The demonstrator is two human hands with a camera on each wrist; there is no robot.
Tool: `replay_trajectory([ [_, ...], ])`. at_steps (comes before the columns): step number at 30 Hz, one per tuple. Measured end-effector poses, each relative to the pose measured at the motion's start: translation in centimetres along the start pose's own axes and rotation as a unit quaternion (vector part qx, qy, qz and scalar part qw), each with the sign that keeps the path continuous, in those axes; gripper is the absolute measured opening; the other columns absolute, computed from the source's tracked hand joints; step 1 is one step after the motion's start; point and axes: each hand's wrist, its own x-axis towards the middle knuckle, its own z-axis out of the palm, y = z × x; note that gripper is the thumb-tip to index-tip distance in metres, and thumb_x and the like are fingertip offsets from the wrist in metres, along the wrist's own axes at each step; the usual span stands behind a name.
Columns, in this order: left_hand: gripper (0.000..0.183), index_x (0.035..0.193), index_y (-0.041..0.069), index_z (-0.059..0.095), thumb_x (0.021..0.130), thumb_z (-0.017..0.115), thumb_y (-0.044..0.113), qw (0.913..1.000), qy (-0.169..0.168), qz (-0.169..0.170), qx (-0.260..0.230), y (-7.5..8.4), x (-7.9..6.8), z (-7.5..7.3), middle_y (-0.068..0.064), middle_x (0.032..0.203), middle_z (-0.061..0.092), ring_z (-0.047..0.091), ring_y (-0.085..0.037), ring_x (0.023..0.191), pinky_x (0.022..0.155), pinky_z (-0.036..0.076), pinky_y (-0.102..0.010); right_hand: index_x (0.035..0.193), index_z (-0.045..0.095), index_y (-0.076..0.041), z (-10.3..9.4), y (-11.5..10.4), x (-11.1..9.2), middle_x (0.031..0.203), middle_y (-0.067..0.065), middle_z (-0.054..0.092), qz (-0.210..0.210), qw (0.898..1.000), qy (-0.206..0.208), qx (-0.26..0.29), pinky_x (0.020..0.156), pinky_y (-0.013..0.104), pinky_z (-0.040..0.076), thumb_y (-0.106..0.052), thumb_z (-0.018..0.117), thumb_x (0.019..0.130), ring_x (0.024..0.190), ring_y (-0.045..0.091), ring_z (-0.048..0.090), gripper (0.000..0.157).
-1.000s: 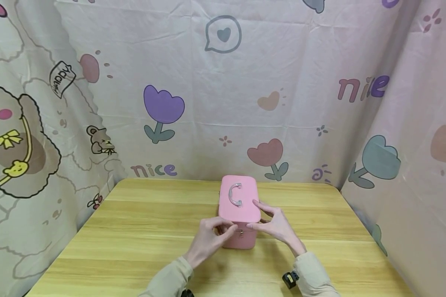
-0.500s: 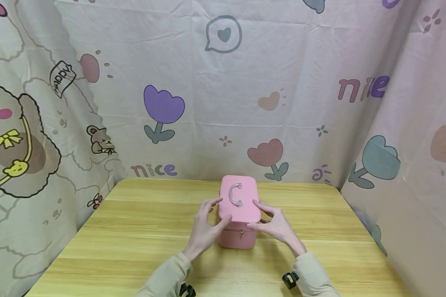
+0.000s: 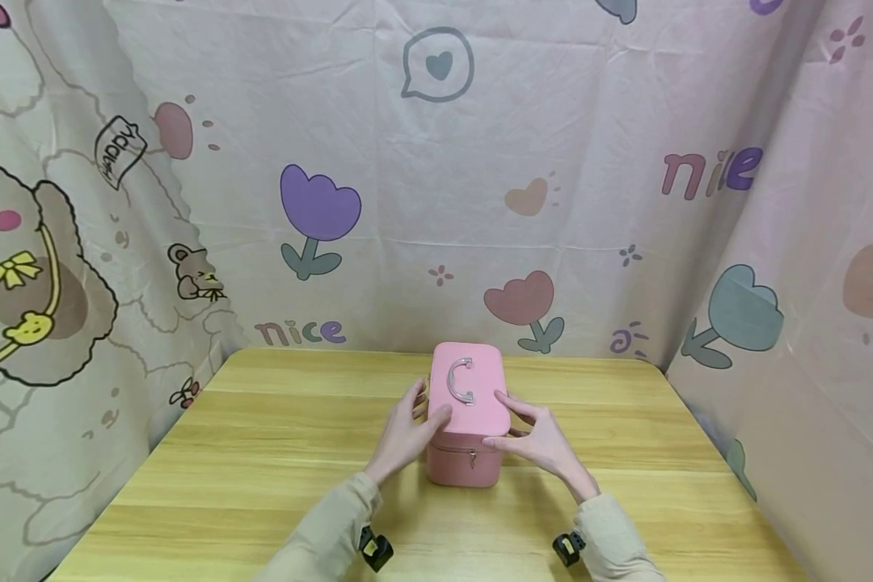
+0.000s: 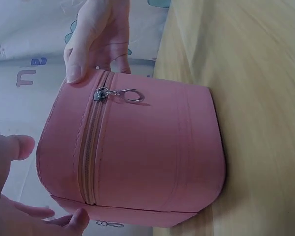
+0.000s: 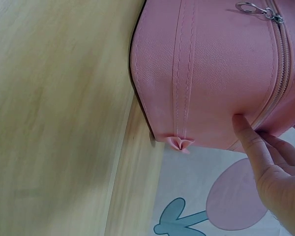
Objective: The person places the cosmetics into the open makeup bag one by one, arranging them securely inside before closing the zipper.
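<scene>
A pink cosmetic case (image 3: 473, 412) stands upright on the table, its lid down and its silver handle (image 3: 460, 381) on top. A zipper (image 4: 91, 147) runs round it below the lid, with a metal zip pull (image 4: 102, 93) on the front; the teeth there look meshed. My right hand (image 3: 546, 443) holds the right front corner, thumb on the front of the lid and fingers along the side. At the left side is my left hand (image 3: 402, 438), its fingers by the zipper; in the left wrist view its thumb is apart from the lid.
The wooden table (image 3: 276, 453) extends around the case. A patterned cloth (image 3: 378, 242) hangs behind the table and at both sides. A small pink bow-like tab (image 5: 179, 143) sticks out low on the case's side. Each wrist wears a black camera (image 3: 375, 548).
My left hand has let go at the zip pull on the front and moved up and back along the left side, its fingers spreading. The right hand and the case stay in place.
</scene>
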Motion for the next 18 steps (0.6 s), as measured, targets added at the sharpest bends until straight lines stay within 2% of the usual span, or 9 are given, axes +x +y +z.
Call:
replay_trajectory([
  [8,0.068,0.136,-0.001,0.032,0.081,0.062,0.026,0.9998,-0.008,0.016,0.01,0.1,0.5,0.3,-0.022,0.13,0.046,0.052,-0.037,0.112,0.094,0.046,-0.042,0.129,0.047,-0.021,0.2,1.0,0.2,0.141,0.006,0.037,-0.002,1.0,0.011,-0.007,0.091,0.037,0.048,-0.029,0.08,0.062,0.131,0.029,0.032,0.075],
  [18,0.068,0.135,0.001,0.033,0.081,0.064,0.027,0.9997,-0.018,0.011,0.016,0.0,0.6,0.0,-0.021,0.129,0.047,0.051,-0.034,0.113,0.094,0.046,-0.04,0.131,0.044,-0.023,0.2,1.0,0.1,0.144,0.005,0.032,0.002,1.0,0.006,-0.009,0.093,0.037,0.046,-0.03,0.078,0.064,0.132,0.029,0.031,0.075],
])
